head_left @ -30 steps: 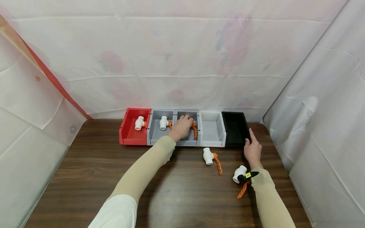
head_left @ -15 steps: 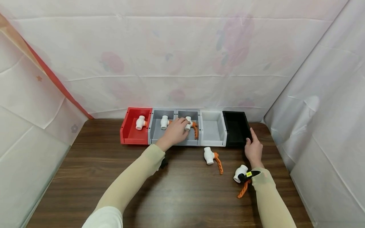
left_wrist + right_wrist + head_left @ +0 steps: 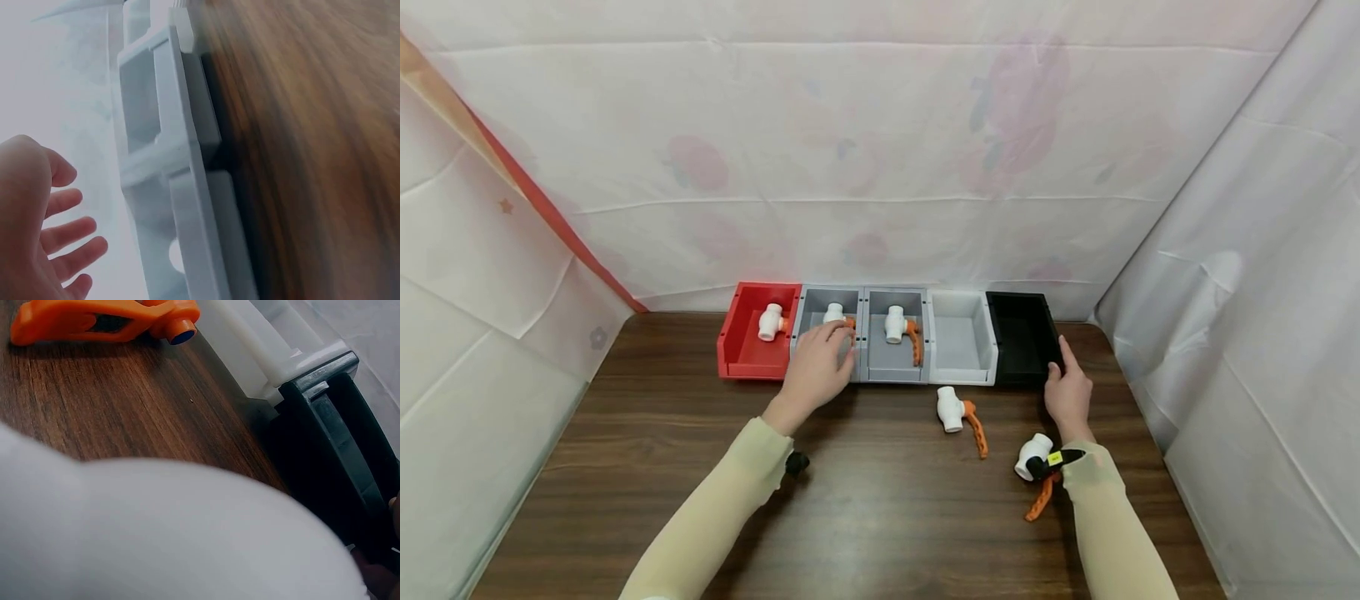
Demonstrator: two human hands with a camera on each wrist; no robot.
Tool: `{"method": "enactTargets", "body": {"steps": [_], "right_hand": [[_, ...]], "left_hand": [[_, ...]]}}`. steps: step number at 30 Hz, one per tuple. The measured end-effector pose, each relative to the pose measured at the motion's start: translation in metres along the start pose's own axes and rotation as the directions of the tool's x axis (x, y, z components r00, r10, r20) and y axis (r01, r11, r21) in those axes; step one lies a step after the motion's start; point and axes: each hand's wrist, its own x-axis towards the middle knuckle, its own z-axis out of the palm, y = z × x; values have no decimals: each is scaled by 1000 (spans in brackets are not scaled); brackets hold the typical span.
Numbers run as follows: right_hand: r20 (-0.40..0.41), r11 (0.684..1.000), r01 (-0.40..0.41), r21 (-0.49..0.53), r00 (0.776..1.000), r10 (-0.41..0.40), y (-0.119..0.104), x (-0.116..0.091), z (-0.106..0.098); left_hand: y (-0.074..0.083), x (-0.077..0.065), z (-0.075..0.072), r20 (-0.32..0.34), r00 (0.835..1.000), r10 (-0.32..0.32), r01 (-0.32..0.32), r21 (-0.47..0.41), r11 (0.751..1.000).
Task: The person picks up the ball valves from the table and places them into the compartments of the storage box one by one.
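My left hand [image 3: 816,367] hovers over the front of the left grey bin [image 3: 808,317], fingers apart and loosely bent; the left wrist view shows nothing in its grasp. Just beyond the fingertips lies a white ball valve [image 3: 833,312] with an orange handle, partly covered by the hand. The right grey bin [image 3: 880,367] contains another ball valve [image 3: 894,325], its handle pointing towards me. At the far right, my right hand [image 3: 1067,396] rests against the side of the black bin [image 3: 1022,342], index finger straight along the wall and thumb near the front corner.
A red bin [image 3: 748,362] at the row's left end holds a ball valve [image 3: 770,322]. Beside the black bin stands a white bin [image 3: 958,333]. On the wooden table [image 3: 880,517] lie a ball valve [image 3: 950,410] and another valve [image 3: 1028,458] beside the right wrist. Curtains border the table.
My left hand has withdrawn from the right grey bin, moving left and towards me, leaving the ball valve there in full view. The right hand has stayed at the black bin.
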Motion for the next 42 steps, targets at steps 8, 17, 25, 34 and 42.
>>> {"method": "enactTargets", "body": {"steps": [8, 17, 25, 34, 42], "right_hand": [[-3, 1000, 6, 3, 1000, -6, 0, -2, 0], [-6, 1000, 0, -4, 1000, 0, 0, -1, -1], [-13, 1000, 5, -1, 1000, -5, 0, -2, 0], [-6, 1000, 4, 1, 1000, -4, -1, 0, -1], [-6, 1000, 14, 3, 1000, -14, -1, -2, -2]], "left_hand": [[-29, -40, -14, -123, 982, -147, 137, -86, 987], [-71, -74, -21, -292, 898, -330, 304, -132, 943], [-106, -73, -32, -261, 810, -525, 460, -274, 845], [-138, -64, -34, -47, 759, -650, 585, -390, 711], [-147, -52, -37, 84, 742, -666, 643, -373, 669]]}}
